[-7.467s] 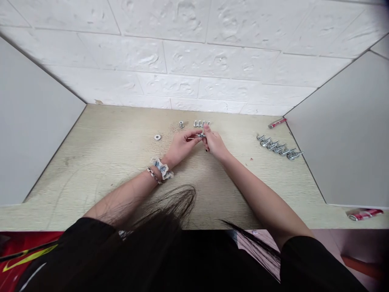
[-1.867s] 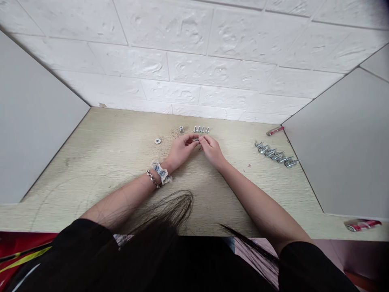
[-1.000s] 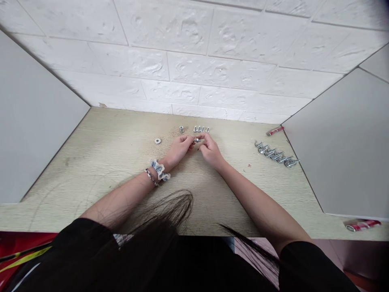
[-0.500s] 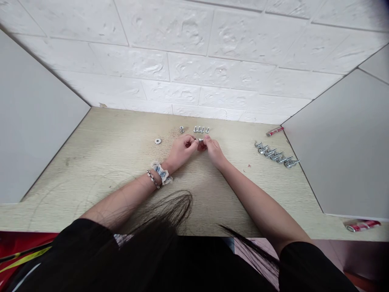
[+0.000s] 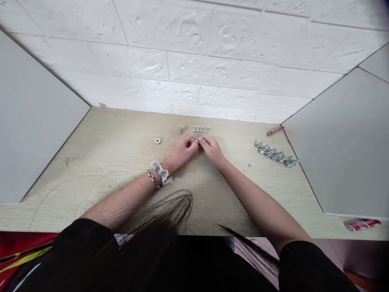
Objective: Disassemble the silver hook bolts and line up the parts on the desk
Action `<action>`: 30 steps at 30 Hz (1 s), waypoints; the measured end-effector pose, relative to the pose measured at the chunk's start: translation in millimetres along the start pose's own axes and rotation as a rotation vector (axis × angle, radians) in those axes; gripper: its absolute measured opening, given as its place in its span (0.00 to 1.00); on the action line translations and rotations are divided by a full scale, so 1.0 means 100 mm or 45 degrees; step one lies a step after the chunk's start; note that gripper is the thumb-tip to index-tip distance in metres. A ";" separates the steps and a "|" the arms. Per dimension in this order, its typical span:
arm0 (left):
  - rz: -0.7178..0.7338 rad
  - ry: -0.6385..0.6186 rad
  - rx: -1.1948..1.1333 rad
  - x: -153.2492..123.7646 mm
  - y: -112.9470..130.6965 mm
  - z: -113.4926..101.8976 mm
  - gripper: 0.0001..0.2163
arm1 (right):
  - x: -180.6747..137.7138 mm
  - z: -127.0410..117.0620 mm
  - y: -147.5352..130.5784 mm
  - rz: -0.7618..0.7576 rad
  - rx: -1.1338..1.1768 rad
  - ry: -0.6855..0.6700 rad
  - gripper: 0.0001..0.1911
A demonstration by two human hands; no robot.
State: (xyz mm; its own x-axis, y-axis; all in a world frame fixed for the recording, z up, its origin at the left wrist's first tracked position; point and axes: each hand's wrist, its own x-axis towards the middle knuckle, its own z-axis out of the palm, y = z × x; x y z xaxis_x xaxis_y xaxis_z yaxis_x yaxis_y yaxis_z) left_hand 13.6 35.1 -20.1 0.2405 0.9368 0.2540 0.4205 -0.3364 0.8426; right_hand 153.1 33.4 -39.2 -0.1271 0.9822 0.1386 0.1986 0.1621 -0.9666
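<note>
Left hand (image 5: pixel 182 147) bent in, thumb and fingertips in a pinch on a small silver metal piece (image 5: pixel 196 140); right hand (image 5: pixel 212 151) meets it tip to tip, thumb pressed down over curled fingers, pinching the same piece from the other side; hands just about touching, raised over the middle of the pale wood-grain tabletop (image 5: pixel 106 142).

Held piece: only a glint shows between the fingertips; shape and any joined parts hidden.

Counts: 1 piece in hand; 4 small silver metal bolts (image 5: pixel 201 129) upright in a row just beyond the hands, rightmost set slightly apart; 1 short silver metal cylinder (image 5: pixel 181 129), upright, left of that row; 1 flat silver ring washer (image 5: pixel 157 140), lying left of the left hand; 6 larger silver bolt assemblies (image 5: pixel 275 155) in a slanting row, well right of the right hand, shanks tilted; 2 red cylinders with silver ends, one by the right panel's far corner (image 5: pixel 275 131), one near the tabletop's front edge; left wrist: 1 blue-and-white scrunchie (image 5: pixel 161 173), 1 silver chain bracelet (image 5: pixel 152 179).
</note>
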 end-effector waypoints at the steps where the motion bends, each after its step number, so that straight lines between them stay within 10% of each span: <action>1: -0.006 0.001 0.013 0.00 0.00 0.00 0.11 | 0.00 0.00 0.00 -0.003 0.004 -0.002 0.17; 15: -0.056 -0.009 0.076 0.02 -0.02 -0.01 0.10 | 0.02 0.00 0.01 -0.074 0.206 0.117 0.02; 30: -0.111 0.080 -0.035 0.07 -0.05 -0.03 0.12 | 0.06 -0.01 0.05 0.082 0.345 0.314 0.12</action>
State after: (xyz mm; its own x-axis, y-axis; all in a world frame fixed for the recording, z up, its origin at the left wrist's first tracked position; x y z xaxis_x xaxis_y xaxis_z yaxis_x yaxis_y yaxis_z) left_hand 10.4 43.3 -21.4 0.1483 0.9669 0.2077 0.4129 -0.2514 0.8754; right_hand 154.6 40.0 -42.9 0.1221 0.9883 0.0918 -0.0699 0.1009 -0.9924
